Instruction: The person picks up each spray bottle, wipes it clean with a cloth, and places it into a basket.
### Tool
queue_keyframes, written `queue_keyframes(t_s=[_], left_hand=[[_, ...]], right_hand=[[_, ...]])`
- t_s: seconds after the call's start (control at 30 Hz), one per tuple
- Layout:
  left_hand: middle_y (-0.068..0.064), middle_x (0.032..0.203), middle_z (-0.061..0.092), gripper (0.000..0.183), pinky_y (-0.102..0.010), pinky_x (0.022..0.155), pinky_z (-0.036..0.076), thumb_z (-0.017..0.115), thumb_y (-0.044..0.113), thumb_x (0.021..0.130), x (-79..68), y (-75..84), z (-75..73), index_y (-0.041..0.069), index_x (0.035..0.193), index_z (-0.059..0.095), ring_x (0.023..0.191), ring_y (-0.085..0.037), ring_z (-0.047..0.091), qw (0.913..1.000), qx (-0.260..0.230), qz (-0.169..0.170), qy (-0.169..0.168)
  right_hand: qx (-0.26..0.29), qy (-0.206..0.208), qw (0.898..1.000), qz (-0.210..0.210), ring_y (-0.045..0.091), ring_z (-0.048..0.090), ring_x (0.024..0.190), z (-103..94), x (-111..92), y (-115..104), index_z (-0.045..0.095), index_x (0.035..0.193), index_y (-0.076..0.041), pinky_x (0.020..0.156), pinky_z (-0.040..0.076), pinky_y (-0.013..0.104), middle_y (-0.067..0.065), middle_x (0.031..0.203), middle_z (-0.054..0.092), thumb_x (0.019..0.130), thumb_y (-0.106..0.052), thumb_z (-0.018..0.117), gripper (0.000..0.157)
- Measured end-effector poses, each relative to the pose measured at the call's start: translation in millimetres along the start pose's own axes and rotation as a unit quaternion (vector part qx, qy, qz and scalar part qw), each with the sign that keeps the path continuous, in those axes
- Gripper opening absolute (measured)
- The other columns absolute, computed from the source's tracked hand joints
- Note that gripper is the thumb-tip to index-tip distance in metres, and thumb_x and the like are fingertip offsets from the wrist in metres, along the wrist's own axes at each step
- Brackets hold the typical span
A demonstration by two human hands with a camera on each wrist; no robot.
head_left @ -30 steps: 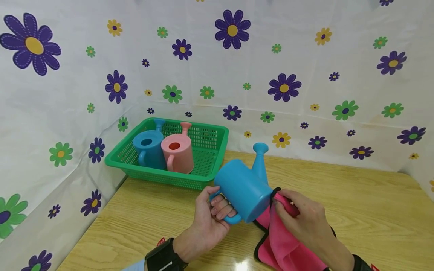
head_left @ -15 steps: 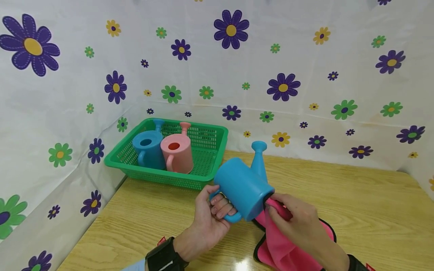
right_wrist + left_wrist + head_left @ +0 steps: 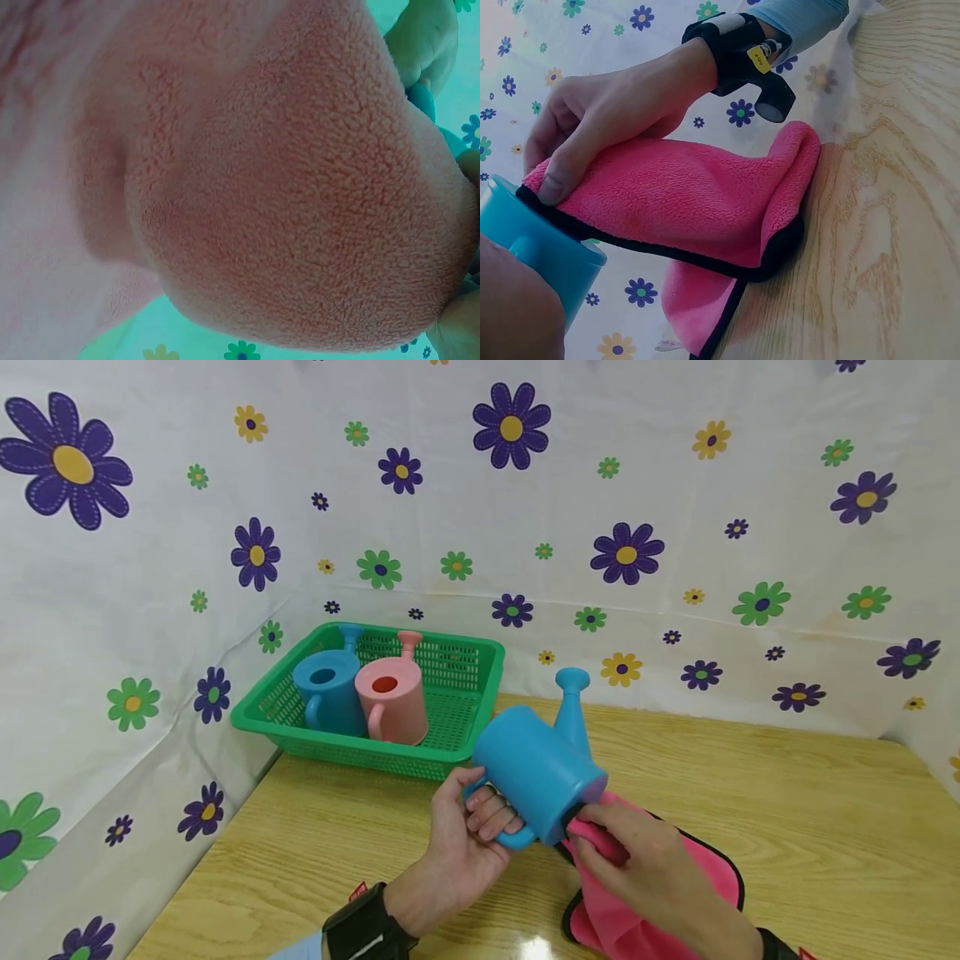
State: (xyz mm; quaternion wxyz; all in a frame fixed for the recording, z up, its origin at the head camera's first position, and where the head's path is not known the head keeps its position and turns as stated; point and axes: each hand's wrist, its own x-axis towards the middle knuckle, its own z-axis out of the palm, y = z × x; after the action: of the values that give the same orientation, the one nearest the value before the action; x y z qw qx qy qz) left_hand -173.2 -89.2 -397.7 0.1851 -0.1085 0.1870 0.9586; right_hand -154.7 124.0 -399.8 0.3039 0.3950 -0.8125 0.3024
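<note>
A blue watering can (image 3: 528, 768) is held up and tilted above the table, its spout pointing up and away. My left hand (image 3: 467, 856) grips its handle, fingers curled through the loop. A pink cloth (image 3: 626, 918) with black edging is pinched in my right hand (image 3: 648, 860), which presses a bunched edge against the can's base. The rest of the cloth hangs down to the table. From the left wrist, the right thumb lies over the cloth (image 3: 675, 199) beside the can (image 3: 559, 259). Fleecy cloth (image 3: 300, 187) fills most of the right wrist view and hides the contact.
Behind and to the left, a green basket (image 3: 360, 753) stands on the wooden table (image 3: 810, 827). Inside it are another blue watering can (image 3: 333, 693) and a pink watering can (image 3: 397, 702), side by side and upright. A flower-print sheet (image 3: 675, 493) hangs behind the table.
My right hand has slid left and slightly down along the can's base, carrying the cloth's edge with it. The can has barely moved in my left hand.
</note>
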Motion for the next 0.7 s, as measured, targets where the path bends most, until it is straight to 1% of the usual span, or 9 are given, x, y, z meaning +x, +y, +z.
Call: queue_keyframes(t_s=[0.13,0.2,0.27,0.37,0.5,0.6,0.7], left_hand=[[0.006,0.049,0.022,0.041,-0.025,0.050,0.032,0.050,0.025,0.087,0.6,-0.1,1.1,0.019,0.052,0.030,0.039,-0.010,0.028,1.0000,-0.001,-0.002,-0.003],[0.006,0.049,0.022,0.041,-0.025,0.050,0.032,0.050,0.025,0.087,0.7,-0.1,1.3,0.019,0.052,0.030,0.039,-0.010,0.029,1.0000,-0.003,-0.004,-0.003],[0.006,0.048,0.022,0.041,-0.025,0.050,0.032,0.049,0.025,0.087,0.5,-0.1,1.3,0.018,0.052,0.030,0.039,-0.010,0.029,1.0000,-0.003,-0.005,-0.002],[0.006,0.048,0.023,0.040,-0.025,0.050,0.032,0.049,0.025,0.088,0.2,0.1,1.0,0.018,0.052,0.031,0.039,-0.010,0.029,1.0000,-0.005,-0.006,-0.002],[0.006,0.049,0.022,0.040,-0.025,0.050,0.032,0.049,0.025,0.088,0.0,0.9,0.8,0.019,0.053,0.030,0.039,-0.010,0.029,0.9999,-0.007,-0.007,-0.008],[0.006,0.050,0.021,0.040,-0.025,0.051,0.032,0.049,0.025,0.088,0.0,0.7,0.6,0.019,0.053,0.029,0.039,-0.010,0.029,0.9999,-0.007,-0.010,-0.011],[0.006,0.050,0.020,0.040,-0.025,0.051,0.032,0.049,0.025,0.087,-0.3,0.3,0.4,0.018,0.054,0.028,0.039,-0.010,0.029,0.9999,-0.006,-0.010,-0.012]], right_hand=[[0.013,-0.015,1.000,-0.024,0.003,0.051,0.062,3.2,0.2,-4.2,0.068,0.095,-0.009,0.052,0.050,0.016,-0.006,0.075,0.063,0.095,-0.031,0.058,0.025],[0.026,-0.024,0.999,-0.036,0.002,0.052,0.062,4.5,0.3,-5.7,0.068,0.095,-0.010,0.053,0.050,0.016,-0.007,0.075,0.063,0.094,-0.028,0.061,0.019],[0.038,-0.033,0.998,-0.045,0.002,0.052,0.063,5.6,0.4,-7.1,0.068,0.095,-0.011,0.054,0.050,0.015,-0.007,0.076,0.064,0.094,-0.027,0.062,0.018],[0.048,-0.041,0.997,-0.050,0.003,0.054,0.065,6.9,0.4,-9.2,0.068,0.095,-0.011,0.057,0.052,0.016,-0.006,0.078,0.065,0.095,-0.030,0.058,0.022],[0.051,-0.053,0.997,-0.039,0.001,0.054,0.065,8.2,0.1,-10.1,0.068,0.095,-0.012,0.057,0.052,0.014,-0.007,0.078,0.065,0.097,-0.038,0.053,0.030],[0.044,-0.058,0.997,-0.037,0.000,0.053,0.065,8.2,-0.8,-9.3,0.068,0.095,-0.013,0.057,0.052,0.013,-0.008,0.078,0.065,0.097,-0.040,0.052,0.031],[0.041,-0.056,0.996,-0.047,0.002,0.055,0.065,8.0,-1.9,-7.9,0.067,0.095,-0.012,0.057,0.053,0.015,-0.006,0.077,0.065,0.095,-0.036,0.057,0.026]])
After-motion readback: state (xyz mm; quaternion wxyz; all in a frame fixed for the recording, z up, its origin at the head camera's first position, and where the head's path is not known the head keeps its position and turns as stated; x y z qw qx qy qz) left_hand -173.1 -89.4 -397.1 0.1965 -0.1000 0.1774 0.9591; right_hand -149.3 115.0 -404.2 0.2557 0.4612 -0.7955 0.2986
